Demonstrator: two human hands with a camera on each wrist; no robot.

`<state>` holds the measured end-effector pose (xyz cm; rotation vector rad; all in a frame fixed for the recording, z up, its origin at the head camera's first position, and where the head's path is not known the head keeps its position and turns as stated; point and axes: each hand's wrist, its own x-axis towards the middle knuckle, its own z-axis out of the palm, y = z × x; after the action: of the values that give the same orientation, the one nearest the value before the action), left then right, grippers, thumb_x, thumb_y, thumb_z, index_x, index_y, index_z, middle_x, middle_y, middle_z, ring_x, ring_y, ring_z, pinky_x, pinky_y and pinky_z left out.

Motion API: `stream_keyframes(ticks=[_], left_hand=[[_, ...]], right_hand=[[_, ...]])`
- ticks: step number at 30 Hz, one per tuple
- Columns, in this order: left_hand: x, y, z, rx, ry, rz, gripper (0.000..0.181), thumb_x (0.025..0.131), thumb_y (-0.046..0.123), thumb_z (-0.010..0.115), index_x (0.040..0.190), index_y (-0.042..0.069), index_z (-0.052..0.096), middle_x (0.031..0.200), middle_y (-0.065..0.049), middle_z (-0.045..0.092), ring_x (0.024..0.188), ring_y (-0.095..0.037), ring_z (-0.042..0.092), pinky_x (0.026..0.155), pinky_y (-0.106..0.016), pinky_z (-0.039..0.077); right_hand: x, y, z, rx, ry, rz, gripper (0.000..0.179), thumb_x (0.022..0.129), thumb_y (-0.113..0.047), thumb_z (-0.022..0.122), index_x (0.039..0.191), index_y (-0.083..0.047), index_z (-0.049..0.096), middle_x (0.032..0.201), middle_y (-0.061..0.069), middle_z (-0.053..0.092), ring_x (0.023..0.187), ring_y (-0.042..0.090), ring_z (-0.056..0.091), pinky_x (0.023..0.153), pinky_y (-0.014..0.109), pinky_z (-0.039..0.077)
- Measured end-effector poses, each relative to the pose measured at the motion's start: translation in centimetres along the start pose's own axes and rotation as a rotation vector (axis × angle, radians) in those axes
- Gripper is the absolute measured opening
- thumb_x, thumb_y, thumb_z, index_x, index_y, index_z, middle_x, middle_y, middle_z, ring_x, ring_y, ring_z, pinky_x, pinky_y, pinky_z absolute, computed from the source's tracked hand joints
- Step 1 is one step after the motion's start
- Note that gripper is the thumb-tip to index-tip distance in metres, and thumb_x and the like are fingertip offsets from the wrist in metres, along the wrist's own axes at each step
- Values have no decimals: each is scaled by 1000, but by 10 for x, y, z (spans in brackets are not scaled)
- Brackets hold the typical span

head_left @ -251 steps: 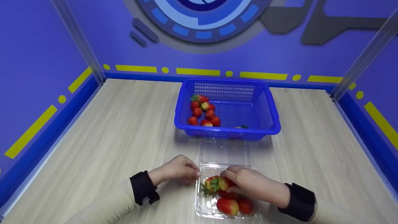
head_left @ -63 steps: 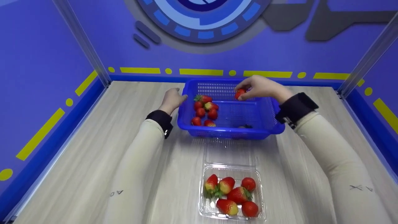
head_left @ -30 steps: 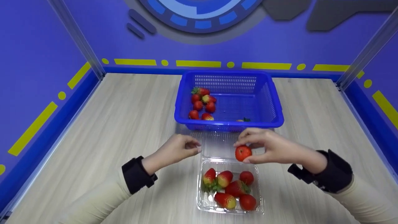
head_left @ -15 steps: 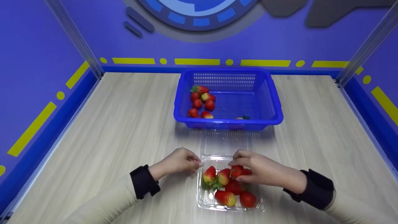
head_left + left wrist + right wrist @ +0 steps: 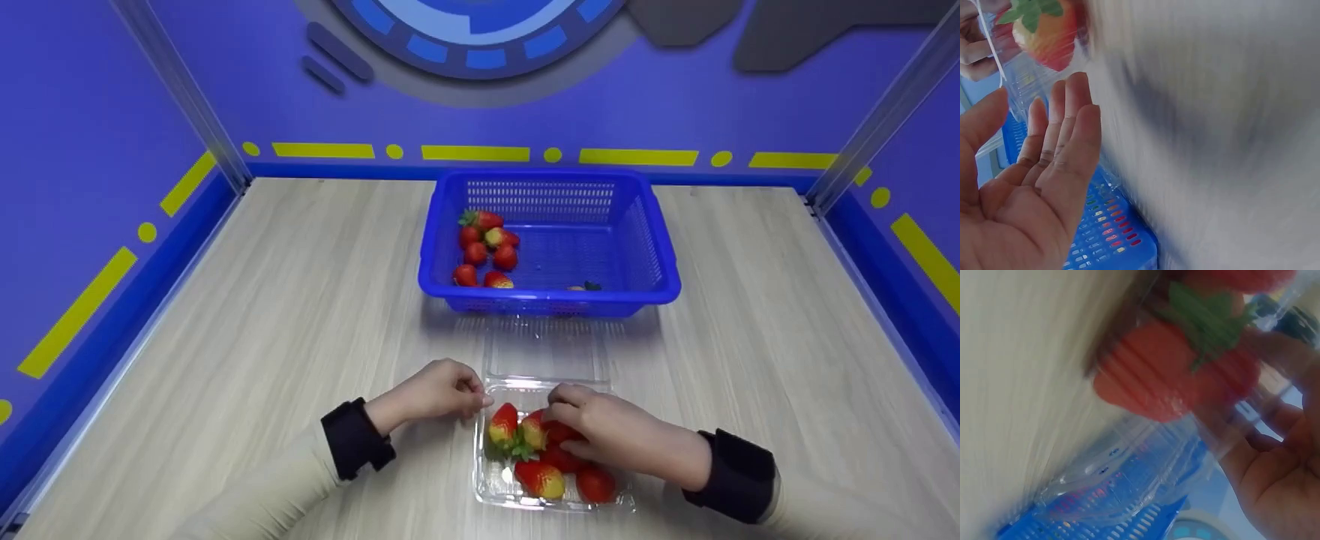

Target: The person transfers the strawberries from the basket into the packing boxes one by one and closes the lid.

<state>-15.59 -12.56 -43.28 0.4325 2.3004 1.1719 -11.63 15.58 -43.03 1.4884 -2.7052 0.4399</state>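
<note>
A clear plastic clamshell box (image 5: 480, 487) lies open near the front, with several strawberries (image 5: 540, 478) in it. My right hand (image 5: 619, 435) reaches into its right side and holds a strawberry (image 5: 559, 432) low among the others, partly hidden by the fingers. In the right wrist view that hand (image 5: 1280, 467) shows behind the clear wall. My left hand (image 5: 442, 390) is at the box's upper left edge with fingertips near the rim. The left wrist view shows this hand (image 5: 1033, 174) with loosely extended fingers and nothing gripped.
Behind the box stands a blue plastic basket (image 5: 547, 295) with several strawberries (image 5: 505, 256), mostly on its left side. The box's clear lid (image 5: 544, 356) lies folded back towards the basket. Blue walls (image 5: 345, 120) enclose the wooden tabletop (image 5: 315, 285) at the back and sides.
My right hand has taken a strawberry from the basket and brought it down into the box. My left hand has come back from the basket's left side to the box's left edge.
</note>
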Motion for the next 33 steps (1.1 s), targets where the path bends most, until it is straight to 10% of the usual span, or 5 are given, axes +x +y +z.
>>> stream_keyframes(ticks=[33], left_hand=[[3, 6, 1, 80, -10, -16, 18, 94, 15, 72, 84, 1, 70, 77, -16, 74, 64, -9, 61, 61, -18, 45]], right_hand=[[8, 0, 14, -14, -19, -29, 28, 87, -7, 78, 114, -4, 74, 114, 11, 76, 104, 25, 74, 89, 36, 63]])
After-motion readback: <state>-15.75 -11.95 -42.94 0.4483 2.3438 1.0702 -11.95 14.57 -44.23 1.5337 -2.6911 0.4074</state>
